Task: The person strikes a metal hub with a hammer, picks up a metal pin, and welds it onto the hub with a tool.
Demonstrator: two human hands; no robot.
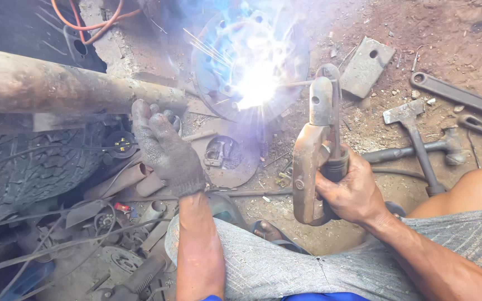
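The right hand [352,192], bare, is clenched around the grip of one rusty electrode holder [314,150], which stands upright with its rod reaching toward 10 o'clock into a white-blue arc on one round metal disc [235,61]. The left hand [165,147], in a single dark knit glove, rises at 9 o'clock of the holder, fingers loosely curled, touching one rusty pipe [57,83]. At 3 o'clock lie two hammers [417,142] and two wrenches [458,95].
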